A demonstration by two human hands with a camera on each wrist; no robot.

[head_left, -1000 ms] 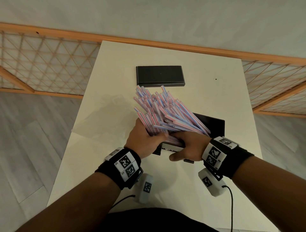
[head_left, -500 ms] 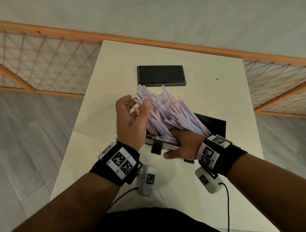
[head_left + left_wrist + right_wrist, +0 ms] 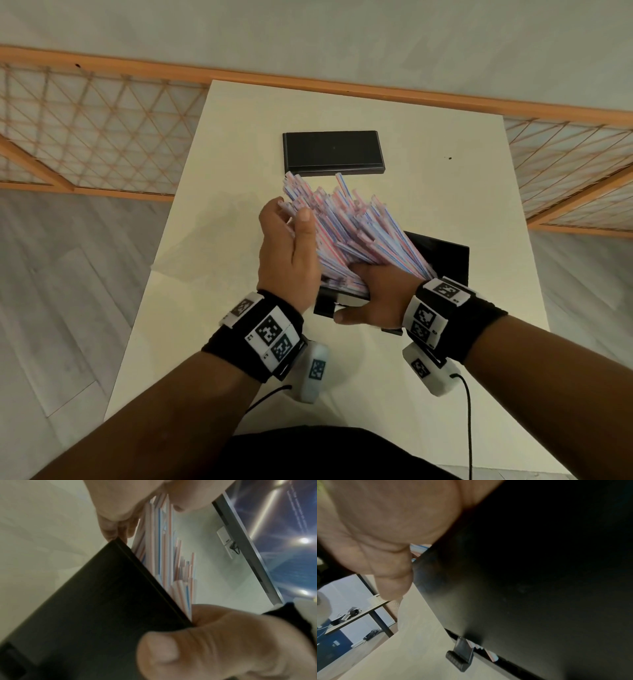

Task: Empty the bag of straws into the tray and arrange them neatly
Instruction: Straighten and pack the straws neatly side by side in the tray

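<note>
At table centre | straws [image 3: 356, 236] fan toward 11 o'clock, lower ends inside tilted black tray [image 3: 442, 257] | right hand [image 3: 373, 294] grips tray's near edge | left hand [image 3: 291, 253] fingers relaxed, flat against bundle's 9 o'clock side | advice: tap sideways gently, level tray gradually.

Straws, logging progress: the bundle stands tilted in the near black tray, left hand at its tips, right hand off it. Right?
Not quite: the head view shows the right hand gripping the base of the straws at the near black tray. The left hand is at their tips.
</note>
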